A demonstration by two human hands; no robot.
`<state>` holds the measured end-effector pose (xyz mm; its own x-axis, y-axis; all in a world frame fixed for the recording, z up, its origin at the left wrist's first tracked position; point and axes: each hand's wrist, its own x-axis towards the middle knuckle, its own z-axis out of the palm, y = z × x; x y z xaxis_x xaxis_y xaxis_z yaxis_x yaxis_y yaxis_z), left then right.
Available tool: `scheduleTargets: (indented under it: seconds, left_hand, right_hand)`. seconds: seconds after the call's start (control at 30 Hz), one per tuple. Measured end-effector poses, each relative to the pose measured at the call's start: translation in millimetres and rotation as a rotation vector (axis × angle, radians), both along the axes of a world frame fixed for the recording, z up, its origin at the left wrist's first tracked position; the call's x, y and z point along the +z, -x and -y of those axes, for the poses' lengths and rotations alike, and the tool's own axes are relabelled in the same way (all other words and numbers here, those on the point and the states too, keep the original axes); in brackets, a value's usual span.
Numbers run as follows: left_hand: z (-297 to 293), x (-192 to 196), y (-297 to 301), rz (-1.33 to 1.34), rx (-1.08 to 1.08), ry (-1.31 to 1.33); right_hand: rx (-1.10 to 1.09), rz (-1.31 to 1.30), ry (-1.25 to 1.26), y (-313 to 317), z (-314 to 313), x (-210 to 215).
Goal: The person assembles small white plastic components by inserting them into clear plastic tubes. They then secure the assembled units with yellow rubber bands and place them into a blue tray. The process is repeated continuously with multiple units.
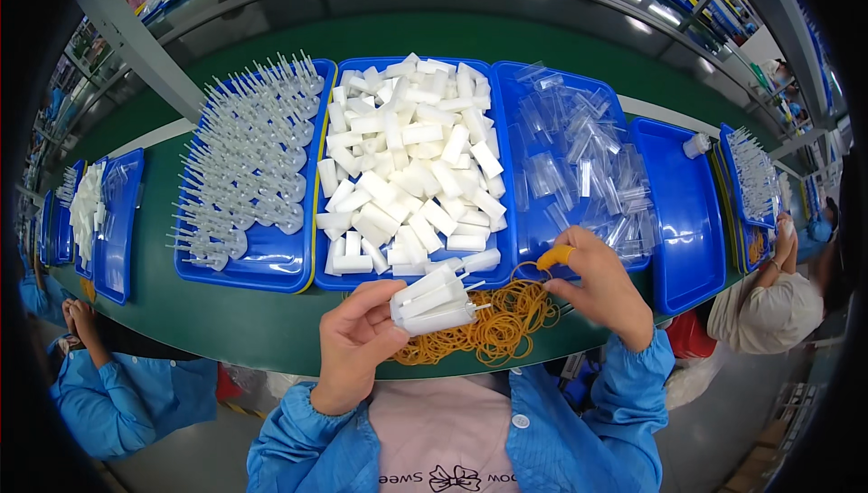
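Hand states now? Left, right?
Left hand: closed, holding a bundle of white blocks with thin stems.
Right hand: rubber band loop at fingertips; grip can't be told.

Showing dark printed lettering (404, 478) on both sides of a bow drawing (454, 478) on the pink shirt (438, 421).

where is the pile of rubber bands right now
In the head view, the orange rubber band pile lies just right of centre on the green table, between the left hand and right hand.
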<state>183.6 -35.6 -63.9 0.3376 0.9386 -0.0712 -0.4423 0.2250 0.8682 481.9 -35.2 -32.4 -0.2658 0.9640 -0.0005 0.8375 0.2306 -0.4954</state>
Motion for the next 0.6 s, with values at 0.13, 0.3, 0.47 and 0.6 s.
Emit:
scheduleTargets:
  seconds: [0.13,0.3,0.47,0.6]
  left_hand:
    - [-0.2,-2.5,0.9,-0.010,0.015,0.015]
    - [0.6,-2.4,0.1,0.016,-0.016,0.024]
    - [1.9,-4.3,1.2,0.000,0.011,0.040]
    - [4.5,1.3,-5.0,0.014,0.044,0.051]
  right_hand:
    - [-0.067,0.112,0.103,17.8,13.9,16.9]
    - [-0.041,0.145,0.128,28.2,27.4,21.6]
    - [-0.136,-0.024,-0.076,16.8,29.8,27.9]
    - [-0.316,-0.718,-0.218,20.4,34.4,22.6]
